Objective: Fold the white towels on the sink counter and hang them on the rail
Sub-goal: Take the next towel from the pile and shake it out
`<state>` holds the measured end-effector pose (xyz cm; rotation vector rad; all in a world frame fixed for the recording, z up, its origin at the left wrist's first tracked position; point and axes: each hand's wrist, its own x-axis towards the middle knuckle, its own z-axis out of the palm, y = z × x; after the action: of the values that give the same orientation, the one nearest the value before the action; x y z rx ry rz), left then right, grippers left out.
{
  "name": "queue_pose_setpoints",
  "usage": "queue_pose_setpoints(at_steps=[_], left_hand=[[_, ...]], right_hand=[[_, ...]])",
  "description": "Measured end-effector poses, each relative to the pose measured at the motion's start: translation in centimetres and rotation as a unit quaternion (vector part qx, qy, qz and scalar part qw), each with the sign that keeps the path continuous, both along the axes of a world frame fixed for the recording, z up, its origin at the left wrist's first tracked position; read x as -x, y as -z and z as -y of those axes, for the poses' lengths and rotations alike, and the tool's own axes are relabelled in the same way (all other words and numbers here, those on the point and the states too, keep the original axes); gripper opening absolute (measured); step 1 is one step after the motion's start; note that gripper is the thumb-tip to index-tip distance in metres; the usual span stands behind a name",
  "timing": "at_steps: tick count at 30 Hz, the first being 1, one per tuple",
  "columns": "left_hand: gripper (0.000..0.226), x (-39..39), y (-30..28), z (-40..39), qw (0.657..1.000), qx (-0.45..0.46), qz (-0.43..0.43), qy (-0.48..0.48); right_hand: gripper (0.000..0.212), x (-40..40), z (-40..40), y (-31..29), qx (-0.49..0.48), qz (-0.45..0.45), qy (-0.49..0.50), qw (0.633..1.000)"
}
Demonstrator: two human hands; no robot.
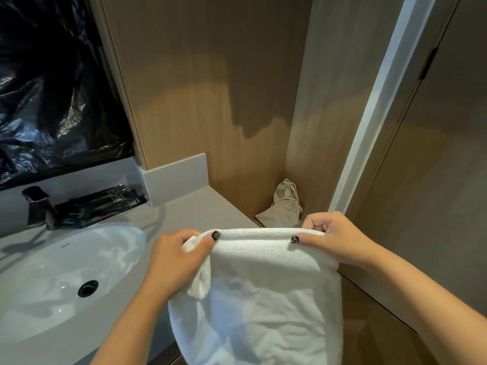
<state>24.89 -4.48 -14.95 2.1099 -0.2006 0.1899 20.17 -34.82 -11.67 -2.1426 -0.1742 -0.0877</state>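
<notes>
One white towel nearest me, hanging down off the surface edge to the right of the one sink. Both my hands on its top fold: left hand fingers pinching the left corner, right hand fingers curled round the right end. One black tap behind the basin; one cloth drawstring bag in the corner beyond

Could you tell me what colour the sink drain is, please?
Black; the drain shows clearly in the head view.
</notes>
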Motion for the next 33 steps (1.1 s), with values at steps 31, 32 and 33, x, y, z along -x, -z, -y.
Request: queue_pose_setpoints(at_steps=[31,32,33], left_hand=[[0.018,-1.2,0.4,-4.2,0.998,-0.051,0.008,-0.018],[0.021,-1.3,0.5,-4.7,0.997,-0.063,-0.006,-0.032],[0.022,-1.3,0.5,-4.8,0.997,-0.072,-0.014,-0.034]], right_hand=[[0.034,-4.3,-3.3,0.3,0.020,-0.009,-0.098,0.995],[0.037,-4.3,-3.0,0.3,0.026,0.001,-0.093,0.995],[0.036,-4.4,-3.0,0.3,0.032,0.010,-0.095,0.995]])
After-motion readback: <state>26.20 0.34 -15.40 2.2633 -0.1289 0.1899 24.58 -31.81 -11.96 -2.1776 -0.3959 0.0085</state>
